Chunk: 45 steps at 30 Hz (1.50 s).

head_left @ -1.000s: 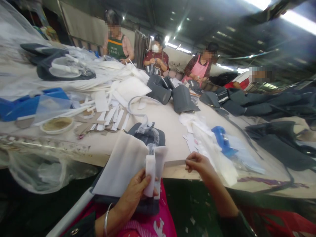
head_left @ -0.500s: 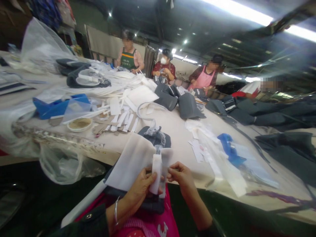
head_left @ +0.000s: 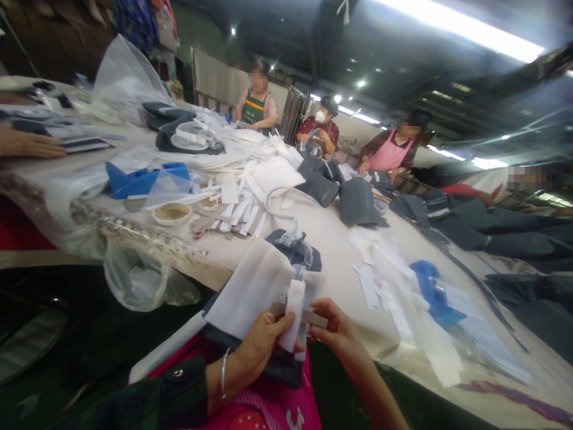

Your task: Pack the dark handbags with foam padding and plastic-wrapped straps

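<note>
The left hand is clamped, thumb on top, on a folded white fabric strip that stands upright just over the near edge of the pale desk. The right hand meets it from the other side, its fingertips pinched together on a narrow grey strip that crosses the white strip where both hands touch. A silver bangle sits on the left wrist, below a dark sleeve with a button.

Just behind the white strip, a broad sheet of white fabric slopes from the desk edge down toward the lap, lying over a dark grey fabric piece. Above it on the desk rests a dark pouch with crumpled clear plastic.

Further up the desk lie a row of white cut strips, a shallow round dish of tan paste and a blue plastic tray. To the right, a blue tool lies among clear plastic bags. A clear plastic bag hangs off the near left edge.

At least 3 people sit at the far side, working on grey fabric pieces, and another person's hand rests flat on the desk at far left.
</note>
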### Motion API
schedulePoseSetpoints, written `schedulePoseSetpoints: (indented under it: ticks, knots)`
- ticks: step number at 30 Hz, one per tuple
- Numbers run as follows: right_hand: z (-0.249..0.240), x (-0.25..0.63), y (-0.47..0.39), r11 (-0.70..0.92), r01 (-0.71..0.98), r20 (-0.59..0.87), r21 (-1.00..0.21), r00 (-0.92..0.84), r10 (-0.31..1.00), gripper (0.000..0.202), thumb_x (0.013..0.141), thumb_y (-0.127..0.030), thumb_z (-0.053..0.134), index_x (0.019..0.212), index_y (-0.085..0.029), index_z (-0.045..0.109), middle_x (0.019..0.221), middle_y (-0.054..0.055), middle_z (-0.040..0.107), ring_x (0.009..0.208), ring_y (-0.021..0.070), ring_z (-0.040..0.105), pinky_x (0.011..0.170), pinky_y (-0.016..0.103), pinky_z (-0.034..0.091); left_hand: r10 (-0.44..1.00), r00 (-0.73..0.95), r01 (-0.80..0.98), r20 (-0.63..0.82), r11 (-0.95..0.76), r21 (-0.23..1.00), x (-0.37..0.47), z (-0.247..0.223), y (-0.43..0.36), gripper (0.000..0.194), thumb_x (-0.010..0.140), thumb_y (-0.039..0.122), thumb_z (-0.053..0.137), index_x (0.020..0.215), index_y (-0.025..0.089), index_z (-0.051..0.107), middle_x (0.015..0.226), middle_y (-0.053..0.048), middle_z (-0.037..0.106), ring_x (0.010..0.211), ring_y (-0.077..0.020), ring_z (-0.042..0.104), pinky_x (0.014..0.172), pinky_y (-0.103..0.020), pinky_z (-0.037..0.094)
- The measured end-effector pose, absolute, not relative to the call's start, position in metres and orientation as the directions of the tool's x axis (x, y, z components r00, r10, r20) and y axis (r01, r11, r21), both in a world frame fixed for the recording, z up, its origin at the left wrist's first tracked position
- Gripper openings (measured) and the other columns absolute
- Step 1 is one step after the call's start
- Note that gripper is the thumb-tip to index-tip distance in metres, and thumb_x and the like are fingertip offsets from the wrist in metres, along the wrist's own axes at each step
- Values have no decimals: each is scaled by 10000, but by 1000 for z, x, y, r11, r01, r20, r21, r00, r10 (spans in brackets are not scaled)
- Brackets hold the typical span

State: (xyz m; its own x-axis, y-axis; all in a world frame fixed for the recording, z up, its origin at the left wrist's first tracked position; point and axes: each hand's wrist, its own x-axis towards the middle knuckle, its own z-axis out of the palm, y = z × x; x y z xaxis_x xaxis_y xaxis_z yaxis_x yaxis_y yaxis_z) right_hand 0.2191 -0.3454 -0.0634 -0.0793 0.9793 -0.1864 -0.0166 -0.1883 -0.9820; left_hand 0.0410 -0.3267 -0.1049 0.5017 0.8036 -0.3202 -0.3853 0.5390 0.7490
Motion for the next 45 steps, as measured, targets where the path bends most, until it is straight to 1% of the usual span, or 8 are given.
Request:
schedulePoseSetpoints:
  ticks: [3, 6, 11, 15, 21, 29, 39, 45]
  knots:
    - [-52, 229, -350, -10, 178, -47, -984, -204, 978, 245, 798, -222, 699, 1034, -235, 632, 969, 18, 644, 902, 180, 620, 785, 294, 490, 804, 505, -417, -315, 546, 726, 42, -101, -326, 521, 735, 576, 716, 853, 70, 677, 575, -107, 700, 477, -164, 615, 491, -233, 439]
    - [-46, 234, -345, 211, 384, 118, -899, -251, 961, 94, 892, -187, 593, 914, -228, 675, 850, 10, 608, 766, 148, 584, 688, 265, 463, 802, 509, -437, -312, 553, 709, 41, -95, -324, 512, 717, 559, 735, 856, 70, 672, 555, -102, 689, 477, -176, 621, 517, -262, 475]
    - [-32, 216, -324, 563, 554, 406, -613, -391, 826, 198, 933, -167, 524, 780, -208, 643, 810, 21, 517, 777, 158, 528, 674, 286, 421, 790, 534, -426, -301, 558, 712, 39, -87, -321, 482, 735, 548, 715, 826, 76, 676, 523, -88, 667, 428, -155, 582, 451, -234, 429]
    - [-26, 194, -307, 714, 587, 523, -382, -500, 690, 198, 901, -111, 492, 759, -205, 594, 961, 50, 560, 1025, 229, 508, 873, 401, 374, 801, 523, -411, -293, 538, 736, 41, -92, -319, 468, 756, 555, 690, 800, 89, 681, 522, -84, 667, 429, -163, 593, 436, -230, 412]
    - [-39, 182, -289, 770, 551, 443, -323, -631, 637, 159, 805, -52, 467, 805, -205, 509, 945, 35, 614, 1085, 229, 513, 1060, 481, 222, 824, 468, -428, -319, 527, 734, 45, -91, -319, 477, 676, 587, 743, 718, 124, 638, 501, -44, 637, 418, -168, 573, 434, -254, 413]
    - [-38, 175, -287, 663, 687, 259, -297, -610, 749, 189, 752, -18, 543, 725, -187, 465, 752, 20, 533, 854, 206, 458, 849, 379, 338, 766, 608, -372, -208, 506, 778, 32, -93, -326, 521, 808, 634, 601, 902, 125, 657, 625, -76, 689, 583, -206, 648, 559, -285, 463]
    - [-22, 175, -279, 623, 718, 68, -311, -637, 768, 200, 729, -48, 638, 792, -191, 513, 763, 12, 580, 826, 197, 470, 776, 345, 310, 809, 506, -363, -299, 514, 777, 39, -78, -325, 537, 728, 683, 639, 758, 146, 635, 503, -59, 642, 431, -186, 570, 447, -268, 401]
    - [5, 158, -263, 778, 625, -181, -59, -773, 607, 109, 756, -126, 661, 824, -187, 601, 840, 36, 663, 832, 196, 529, 773, 362, 287, 831, 474, -408, -292, 501, 763, 42, -77, -326, 420, 730, 572, 682, 708, 157, 624, 502, -53, 639, 435, -196, 590, 465, -281, 426]
